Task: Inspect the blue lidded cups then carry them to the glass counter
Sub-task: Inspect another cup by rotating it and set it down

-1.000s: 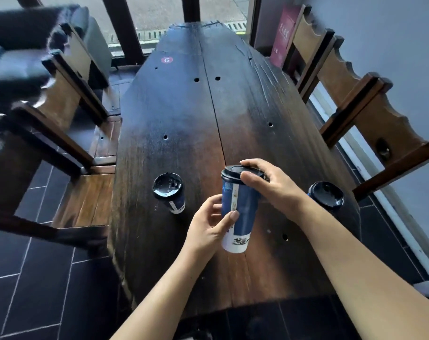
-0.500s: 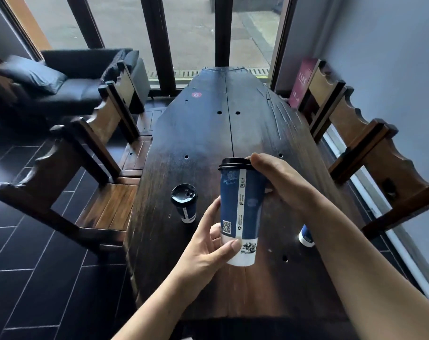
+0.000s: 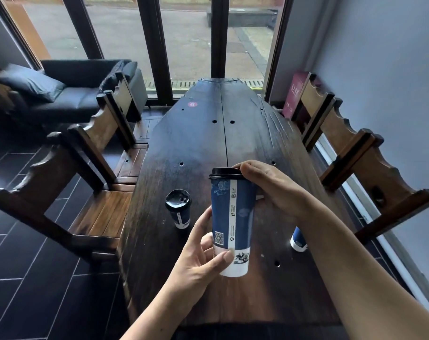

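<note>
Blue lidded cup [image 3: 232, 222], upright above the table [image 3: 245, 143]: left hand [image 3: 201, 253] cradles its base, right hand [image 3: 269, 190] pinches the lid, probably; rotate slowly, keeping it level.

A long dark wooden surface [image 3: 208, 133] runs up the frame's middle toward tall dark-framed windows [image 3: 184, 33] letting in daylight. Carved wooden chairs [image 3: 68, 168] flank it. A black sofa [image 3: 68, 92] sits upper left; dark floor tiles [image 3: 37, 278] lower left; grey wall [image 3: 392, 69] right.

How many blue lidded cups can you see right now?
3. One cup is held in both hands, one stands on the table to its left, and one is mostly hidden behind the right forearm.
</note>
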Demonstrator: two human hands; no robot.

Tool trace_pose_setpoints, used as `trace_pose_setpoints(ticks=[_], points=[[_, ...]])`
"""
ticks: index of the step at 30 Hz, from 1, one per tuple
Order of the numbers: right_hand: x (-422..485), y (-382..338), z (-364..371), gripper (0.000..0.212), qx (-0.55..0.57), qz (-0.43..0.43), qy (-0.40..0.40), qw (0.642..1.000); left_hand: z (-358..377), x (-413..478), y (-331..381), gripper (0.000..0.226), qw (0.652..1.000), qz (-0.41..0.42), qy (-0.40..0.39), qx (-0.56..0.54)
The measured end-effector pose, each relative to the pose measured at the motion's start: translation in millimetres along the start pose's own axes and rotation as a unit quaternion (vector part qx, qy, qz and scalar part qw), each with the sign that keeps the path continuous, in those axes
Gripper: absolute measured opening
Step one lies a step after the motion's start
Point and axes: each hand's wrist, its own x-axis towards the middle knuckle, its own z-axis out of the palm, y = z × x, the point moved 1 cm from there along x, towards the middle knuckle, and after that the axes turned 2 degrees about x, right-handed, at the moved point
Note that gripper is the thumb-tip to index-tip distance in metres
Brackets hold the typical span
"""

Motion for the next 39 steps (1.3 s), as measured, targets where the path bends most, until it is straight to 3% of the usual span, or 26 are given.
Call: trace_pose_setpoints(ticks=[5, 9, 15, 22, 26, 32, 39], points=[[-1, 5, 2, 0.059, 0.003, 0.002, -0.004, 1.000, -4, -1, -6, 0.098, 1.000, -0.006, -0.002, 0.012], [0, 16, -2, 0.053, -0.031, -0.004, 0.005, 0.999, -12, 5, -14, 0.084, 0.993, -0.001, 0.005, 0.120], [1, 54, -9, 0.073, -0.009, 0.039, -0.007, 0.999, -31, 39, -27, 0.052, 0.972, -0.038, 0.032, 0.232], [24, 122, -16, 0.074, 0.053, 0.075, -0.008, 0.996, -43, 80, -79, 0.071, 0.962, -0.098, 0.005, 0.255], [44, 161, -28, 0.079, 0.038, 0.085, -0.011, 0.996, -52, 108, -121, 0.067, 0.961, -0.111, 0.002, 0.252], [71, 211, -36, 0.046, -0.099, 0.078, 0.028, 0.992, -63, 136, -181, 0.074, 0.959, -0.119, -0.002, 0.257], [89, 241, -33, 0.023, -0.209, 0.060, 0.062, 0.974, -69, 144, -223, 0.066, 0.958, -0.111, 0.016, 0.265]])
